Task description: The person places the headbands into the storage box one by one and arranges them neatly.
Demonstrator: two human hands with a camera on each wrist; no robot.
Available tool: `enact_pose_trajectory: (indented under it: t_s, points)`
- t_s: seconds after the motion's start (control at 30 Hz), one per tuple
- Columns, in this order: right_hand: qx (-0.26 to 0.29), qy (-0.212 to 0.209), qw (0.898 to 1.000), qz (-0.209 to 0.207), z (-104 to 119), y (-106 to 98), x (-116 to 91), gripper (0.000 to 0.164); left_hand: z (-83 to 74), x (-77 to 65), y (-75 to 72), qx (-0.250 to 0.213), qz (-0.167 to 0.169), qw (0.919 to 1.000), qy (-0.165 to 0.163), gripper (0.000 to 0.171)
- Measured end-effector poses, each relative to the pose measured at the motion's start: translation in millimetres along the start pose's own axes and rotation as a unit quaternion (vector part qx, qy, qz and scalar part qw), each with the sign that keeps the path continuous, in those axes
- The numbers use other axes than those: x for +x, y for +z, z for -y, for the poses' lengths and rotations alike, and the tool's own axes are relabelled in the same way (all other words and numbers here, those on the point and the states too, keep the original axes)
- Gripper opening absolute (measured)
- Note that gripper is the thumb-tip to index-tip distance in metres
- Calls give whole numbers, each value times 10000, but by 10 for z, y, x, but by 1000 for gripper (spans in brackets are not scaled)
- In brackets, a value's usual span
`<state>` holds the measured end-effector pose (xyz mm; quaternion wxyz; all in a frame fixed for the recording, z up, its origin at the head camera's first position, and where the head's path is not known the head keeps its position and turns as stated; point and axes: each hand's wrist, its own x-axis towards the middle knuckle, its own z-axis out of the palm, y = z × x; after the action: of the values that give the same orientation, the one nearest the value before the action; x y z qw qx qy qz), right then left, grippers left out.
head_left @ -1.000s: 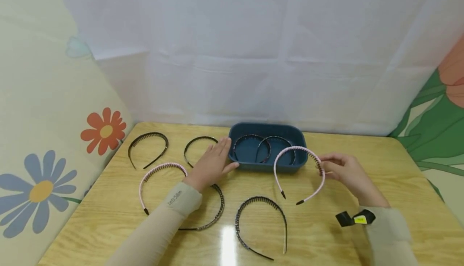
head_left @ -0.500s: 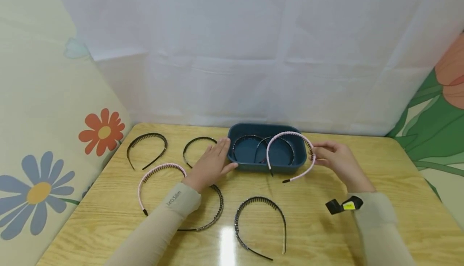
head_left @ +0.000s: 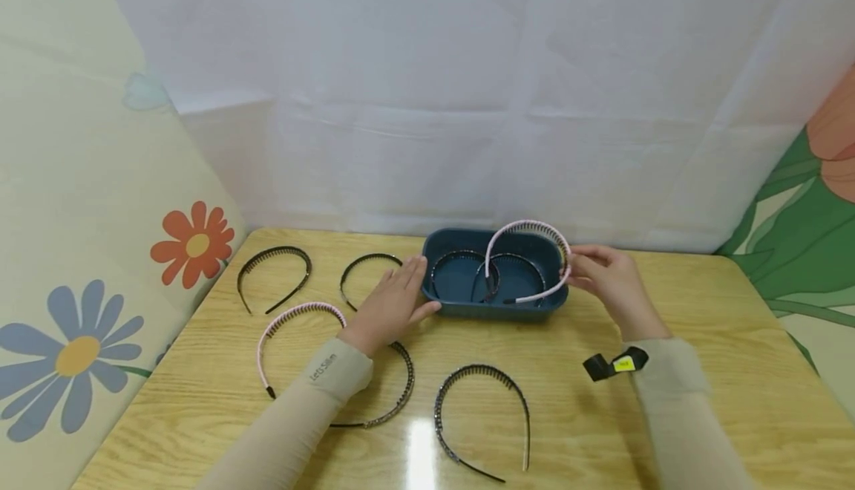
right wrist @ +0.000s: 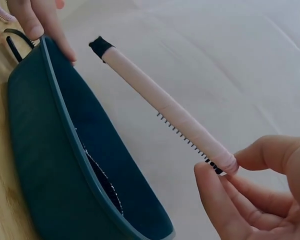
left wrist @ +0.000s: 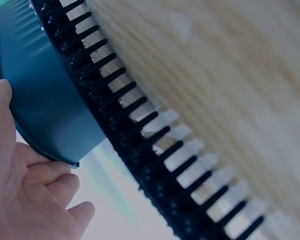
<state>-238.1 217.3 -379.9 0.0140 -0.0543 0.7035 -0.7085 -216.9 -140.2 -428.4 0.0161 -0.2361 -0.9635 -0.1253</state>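
Note:
A pink headband [head_left: 531, 226] with dark comb teeth and black tips is pinched between the thumb and fingers of my right hand [head_left: 611, 282]. It is held above the right part of a dark blue bin [head_left: 494, 310]. My left hand [head_left: 387, 304] rests against the bin's left end, its fingers straight and touching the rim. Two dark headbands [head_left: 461, 254] lie inside the bin, overlapping. In the right wrist view the pink headband [right wrist: 160, 102] appears edge-on, apart from the bin [right wrist: 45, 130]. A dark toothed headband [left wrist: 135, 155] crosses the left wrist view close up.
On the wooden table [head_left: 588, 430] lie a black headband [head_left: 274, 249] at far left and another [head_left: 367, 256] behind my left hand. A second pink headband [head_left: 300, 308] and a dark one [head_left: 407, 379] lie around my left forearm. Another dark headband [head_left: 477, 368] lies in front.
My right hand has carried the pink headband leftward and away from me, from beside the bin's front right corner to above the bin. My left hand has stayed at the bin's left end.

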Motion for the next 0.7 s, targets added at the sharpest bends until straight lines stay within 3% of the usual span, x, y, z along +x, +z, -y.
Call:
enact_pose_trajectory:
  t_s: [0.27,0.5,0.7]
  points:
    - [12,49,9997,-250,-57,99,81,38,-1,2,-6,-27,9,10000,16,82]
    - [-407,185,9983,-376,-169,139,142,32,23,13,25,-33,31,10000,27,83]
    - [-1125,46,9928,-415,-258,145,216,36,35,20,17,-42,-35,10000,71,82]
